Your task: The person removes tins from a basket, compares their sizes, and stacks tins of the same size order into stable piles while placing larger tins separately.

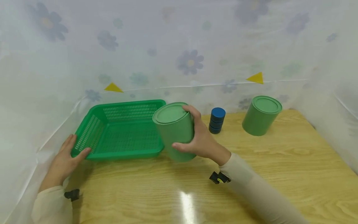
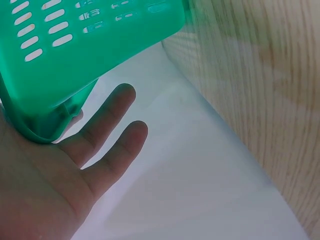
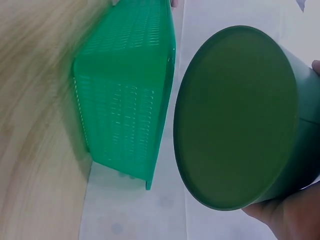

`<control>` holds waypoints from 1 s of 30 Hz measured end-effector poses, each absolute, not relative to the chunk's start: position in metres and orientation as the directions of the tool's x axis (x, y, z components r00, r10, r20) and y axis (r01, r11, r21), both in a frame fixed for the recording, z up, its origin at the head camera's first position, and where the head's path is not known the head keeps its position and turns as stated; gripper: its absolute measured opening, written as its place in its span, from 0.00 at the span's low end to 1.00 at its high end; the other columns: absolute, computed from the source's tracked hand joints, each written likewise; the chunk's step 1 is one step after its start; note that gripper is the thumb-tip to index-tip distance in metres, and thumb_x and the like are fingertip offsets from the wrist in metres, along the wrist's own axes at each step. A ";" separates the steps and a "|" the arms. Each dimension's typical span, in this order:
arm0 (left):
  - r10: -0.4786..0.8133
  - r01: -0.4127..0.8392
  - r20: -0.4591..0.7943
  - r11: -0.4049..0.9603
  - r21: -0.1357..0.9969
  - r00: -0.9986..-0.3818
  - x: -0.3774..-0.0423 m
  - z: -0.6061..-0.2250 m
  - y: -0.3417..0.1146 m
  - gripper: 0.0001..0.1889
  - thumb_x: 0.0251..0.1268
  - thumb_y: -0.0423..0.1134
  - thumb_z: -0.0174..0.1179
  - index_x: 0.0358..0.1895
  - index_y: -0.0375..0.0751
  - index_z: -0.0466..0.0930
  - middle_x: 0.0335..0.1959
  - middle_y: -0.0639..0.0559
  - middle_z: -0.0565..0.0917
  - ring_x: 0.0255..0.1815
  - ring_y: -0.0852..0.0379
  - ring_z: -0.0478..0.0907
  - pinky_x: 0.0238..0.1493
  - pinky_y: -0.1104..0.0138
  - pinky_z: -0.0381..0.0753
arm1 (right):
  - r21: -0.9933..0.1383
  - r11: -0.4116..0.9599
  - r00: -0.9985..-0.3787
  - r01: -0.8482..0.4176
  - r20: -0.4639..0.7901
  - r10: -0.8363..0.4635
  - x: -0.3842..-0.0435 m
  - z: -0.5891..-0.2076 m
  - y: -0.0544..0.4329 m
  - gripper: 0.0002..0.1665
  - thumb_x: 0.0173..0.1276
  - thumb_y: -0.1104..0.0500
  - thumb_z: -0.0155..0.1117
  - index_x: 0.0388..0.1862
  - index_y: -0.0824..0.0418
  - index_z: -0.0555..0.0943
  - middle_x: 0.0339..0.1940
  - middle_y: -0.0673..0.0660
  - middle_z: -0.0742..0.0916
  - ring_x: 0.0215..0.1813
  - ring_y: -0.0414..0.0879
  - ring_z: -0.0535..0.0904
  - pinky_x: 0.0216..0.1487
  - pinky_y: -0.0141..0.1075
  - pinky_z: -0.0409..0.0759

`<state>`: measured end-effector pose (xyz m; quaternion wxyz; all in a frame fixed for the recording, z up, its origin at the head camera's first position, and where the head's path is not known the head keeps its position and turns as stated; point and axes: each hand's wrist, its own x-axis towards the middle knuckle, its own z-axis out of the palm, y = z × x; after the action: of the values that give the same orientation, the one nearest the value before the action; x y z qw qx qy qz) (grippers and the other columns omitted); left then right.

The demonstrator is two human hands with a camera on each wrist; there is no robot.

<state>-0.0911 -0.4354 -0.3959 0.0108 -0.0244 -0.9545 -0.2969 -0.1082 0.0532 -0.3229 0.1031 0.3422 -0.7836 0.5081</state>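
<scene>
My right hand [image 1: 202, 137] grips a pale green lidded can [image 1: 174, 132] around its side, with the thumb on the near side and fingers up by the rim. The can is held tilted and off the table beside the right end of a green plastic basket [image 1: 123, 154]; its flat base [image 3: 235, 120] faces the right wrist camera. At the basket's near left corner my left hand [image 1: 63, 160] rests against the rim, thumb along the front edge. In the left wrist view, two fingers [image 2: 112, 107] extend straight beneath the corner, beside the slotted wall [image 2: 100, 50].
A stack of dark blue round pieces [image 1: 217, 120] stands behind the right hand. Farther right is a second green can [image 1: 262, 115], upright. Flowered white sheeting [image 1: 156, 40] with yellow triangles [image 1: 255, 78] walls the wooden table [image 1: 134, 193] at the back and sides.
</scene>
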 end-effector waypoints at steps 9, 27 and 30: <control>0.037 0.042 0.021 0.830 0.556 -0.999 -0.090 -0.398 -0.436 0.46 0.79 0.57 0.48 0.81 0.35 0.29 0.80 0.32 0.30 0.75 0.20 0.33 0.65 0.26 0.41 | -0.687 0.213 -0.704 -0.695 0.588 -0.399 -0.082 -0.332 0.096 0.61 0.59 0.34 0.72 0.77 0.55 0.47 0.69 0.65 0.70 0.59 0.60 0.77 0.50 0.58 0.80; 0.041 0.052 0.033 0.827 0.559 -0.999 -0.090 -0.398 -0.436 0.46 0.80 0.56 0.48 0.81 0.34 0.30 0.80 0.32 0.30 0.75 0.21 0.32 0.66 0.26 0.40 | -0.579 0.293 -0.643 -0.761 0.736 -0.214 -0.052 -0.353 0.204 0.64 0.59 0.42 0.77 0.68 0.74 0.42 0.67 0.61 0.72 0.62 0.49 0.75 0.57 0.35 0.73; 0.042 0.056 0.037 0.827 0.559 -0.998 -0.090 -0.399 -0.437 0.46 0.80 0.55 0.48 0.81 0.34 0.30 0.80 0.32 0.30 0.76 0.21 0.32 0.66 0.26 0.39 | -0.558 0.341 -0.633 -0.757 0.755 -0.171 -0.051 -0.357 0.218 0.65 0.58 0.39 0.77 0.66 0.75 0.43 0.67 0.60 0.72 0.62 0.48 0.74 0.59 0.34 0.71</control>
<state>-0.0899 -0.4372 -0.3987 0.0114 -0.0256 -0.9558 -0.2927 -0.0505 0.2181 -0.3566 0.3012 0.3044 -0.7616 0.4865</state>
